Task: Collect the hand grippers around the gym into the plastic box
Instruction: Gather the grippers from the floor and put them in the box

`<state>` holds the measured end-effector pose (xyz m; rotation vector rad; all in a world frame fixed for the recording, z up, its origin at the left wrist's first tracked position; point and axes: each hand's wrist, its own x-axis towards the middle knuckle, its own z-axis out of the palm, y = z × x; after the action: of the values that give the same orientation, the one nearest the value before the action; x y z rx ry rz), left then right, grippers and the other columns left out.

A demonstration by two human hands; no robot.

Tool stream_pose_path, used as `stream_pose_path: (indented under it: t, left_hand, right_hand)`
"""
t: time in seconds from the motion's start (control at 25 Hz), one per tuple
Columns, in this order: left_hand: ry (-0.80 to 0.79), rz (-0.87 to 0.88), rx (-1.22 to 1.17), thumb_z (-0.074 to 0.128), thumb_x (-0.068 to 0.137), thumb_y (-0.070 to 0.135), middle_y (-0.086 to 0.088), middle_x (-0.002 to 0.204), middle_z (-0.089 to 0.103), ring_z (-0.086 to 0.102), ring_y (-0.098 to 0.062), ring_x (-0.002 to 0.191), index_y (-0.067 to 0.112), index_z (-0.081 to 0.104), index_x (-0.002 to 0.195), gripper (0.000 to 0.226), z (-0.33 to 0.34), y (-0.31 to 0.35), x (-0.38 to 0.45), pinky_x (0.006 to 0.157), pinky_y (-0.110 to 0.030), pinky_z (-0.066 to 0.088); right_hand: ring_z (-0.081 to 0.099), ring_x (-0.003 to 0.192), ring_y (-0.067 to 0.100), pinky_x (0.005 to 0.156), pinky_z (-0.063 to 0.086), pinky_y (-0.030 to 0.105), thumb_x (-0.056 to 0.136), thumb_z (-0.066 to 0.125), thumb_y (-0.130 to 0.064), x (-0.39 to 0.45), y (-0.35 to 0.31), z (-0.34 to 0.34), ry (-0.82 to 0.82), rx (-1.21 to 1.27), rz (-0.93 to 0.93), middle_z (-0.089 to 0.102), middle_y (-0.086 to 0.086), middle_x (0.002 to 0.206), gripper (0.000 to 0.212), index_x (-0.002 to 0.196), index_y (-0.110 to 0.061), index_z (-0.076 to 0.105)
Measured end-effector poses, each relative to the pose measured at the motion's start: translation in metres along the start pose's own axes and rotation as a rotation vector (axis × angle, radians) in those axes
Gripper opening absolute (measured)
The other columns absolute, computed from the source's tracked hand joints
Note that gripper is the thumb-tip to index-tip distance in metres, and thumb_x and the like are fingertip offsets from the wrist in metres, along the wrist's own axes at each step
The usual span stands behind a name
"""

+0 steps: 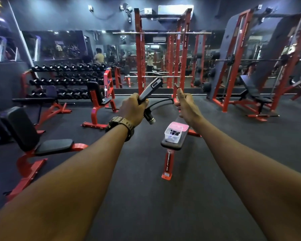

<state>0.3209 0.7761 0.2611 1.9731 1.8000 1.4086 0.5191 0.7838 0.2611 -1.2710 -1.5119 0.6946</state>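
My left hand (pixel 133 108) is closed around a grey and black hand gripper (pixel 150 90), held up at chest height with its counter window facing me. Its second handle (pixel 162 101) arcs off to the right. My right hand (pixel 187 106) hovers just right of that handle, fingers loosely curled with nothing in them, and it does not seem to touch the handle. Below the hands, a clear plastic box (pixel 174 134) with a pink lid behind it stands on the near end of a flat bench (pixel 172 145). Dark hand grippers lie inside the box.
Red and black adjustable benches (pixel 33 141) stand at the left and at the right (pixel 250 94). A dumbbell rack (pixel 68 79) lines the far left wall. A red power rack (pixel 163 49) and a Smith machine (pixel 241 58) stand ahead against the mirrors. Dark rubber floor (pixel 146 197) lies underfoot.
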Motion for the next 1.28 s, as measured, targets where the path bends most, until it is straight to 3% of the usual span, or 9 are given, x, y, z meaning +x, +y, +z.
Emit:
stream_pose_path:
  t: [0.2, 0.32, 0.44, 0.72, 0.88, 1.0, 1.12, 1.28]
  left_hand:
    - [-0.050, 0.057, -0.069, 0.056, 0.094, 0.038, 0.000, 0.074, 0.058, 0.058, -0.029, 0.072, 0.025, 0.052, 0.085, 0.016, 0.069, -0.062, 0.100, 0.066, -0.039, 0.049]
    - [-0.097, 0.093, -0.094, 0.057, 0.095, 0.035, -0.004, 0.082, 0.061, 0.059, -0.028, 0.075, 0.017, 0.059, 0.092, 0.018, 0.111, -0.102, 0.162, 0.067, -0.038, 0.050]
    - [-0.184, 0.109, -0.108, 0.057, 0.096, 0.032, -0.003, 0.083, 0.060, 0.058, -0.026, 0.076, 0.012, 0.060, 0.097, 0.020, 0.142, -0.134, 0.218, 0.066, -0.036, 0.048]
    - [-0.312, 0.113, -0.141, 0.060, 0.094, 0.033, 0.002, 0.070, 0.055, 0.059, -0.031, 0.072, 0.018, 0.052, 0.079, 0.022, 0.237, -0.190, 0.342, 0.067, -0.038, 0.052]
    - [-0.390, 0.113, -0.135, 0.061, 0.093, 0.034, 0.002, 0.071, 0.056, 0.062, -0.034, 0.078, 0.022, 0.047, 0.073, 0.027, 0.316, -0.219, 0.401, 0.069, -0.039, 0.053]
    - [-0.436, 0.110, -0.108, 0.062, 0.093, 0.035, -0.003, 0.080, 0.062, 0.061, -0.033, 0.079, 0.019, 0.051, 0.079, 0.024, 0.369, -0.235, 0.437, 0.069, -0.038, 0.050]
    - [-0.504, 0.110, -0.058, 0.061, 0.094, 0.035, -0.005, 0.083, 0.061, 0.054, -0.030, 0.077, 0.019, 0.049, 0.081, 0.023, 0.419, -0.254, 0.468, 0.065, -0.032, 0.035]
    - [-0.622, 0.048, -0.067, 0.060, 0.094, 0.033, -0.012, 0.094, 0.068, 0.060, -0.035, 0.087, 0.013, 0.059, 0.094, 0.020, 0.494, -0.294, 0.501, 0.067, -0.032, 0.036]
  right_hand:
    - [0.059, 0.106, 0.024, 0.099, 0.046, 0.053, 0.074, 0.024, -0.088, 0.100, 0.048, 0.027, 0.065, -0.059, 0.057, 0.063, 0.002, 0.108, 0.073, 0.113, -0.029, 0.045]
    - [0.057, 0.111, 0.026, 0.102, 0.044, 0.054, 0.073, 0.024, -0.090, 0.163, 0.084, 0.052, 0.103, -0.077, 0.126, 0.062, 0.004, 0.114, 0.074, 0.113, -0.031, 0.042]
    - [0.058, 0.110, 0.024, 0.102, 0.044, 0.053, 0.080, 0.024, -0.084, 0.216, 0.107, 0.073, 0.133, -0.093, 0.173, 0.062, -0.003, 0.106, 0.068, 0.115, -0.029, 0.042]
    - [0.059, 0.106, 0.022, 0.102, 0.045, 0.053, 0.085, 0.025, -0.079, 0.345, 0.167, 0.097, 0.198, -0.100, 0.226, 0.061, -0.004, 0.102, 0.062, 0.114, -0.027, 0.044]
    - [0.059, 0.110, 0.024, 0.103, 0.043, 0.053, 0.083, 0.025, -0.081, 0.427, 0.231, 0.110, 0.199, -0.095, 0.275, 0.063, -0.003, 0.103, 0.066, 0.115, -0.027, 0.044]
    - [0.060, 0.111, 0.024, 0.103, 0.044, 0.052, 0.073, 0.024, -0.088, 0.484, 0.274, 0.120, 0.185, -0.057, 0.332, 0.063, -0.003, 0.103, 0.075, 0.114, -0.029, 0.044]
    - [0.062, 0.108, 0.025, 0.100, 0.047, 0.053, 0.062, 0.025, -0.095, 0.537, 0.318, 0.129, 0.177, -0.021, 0.424, 0.065, 0.002, 0.105, 0.089, 0.115, -0.026, 0.047]
    - [0.063, 0.107, 0.025, 0.095, 0.051, 0.052, 0.059, 0.025, -0.095, 0.592, 0.379, 0.141, 0.169, -0.017, 0.531, 0.064, 0.004, 0.108, 0.100, 0.124, -0.021, 0.048]
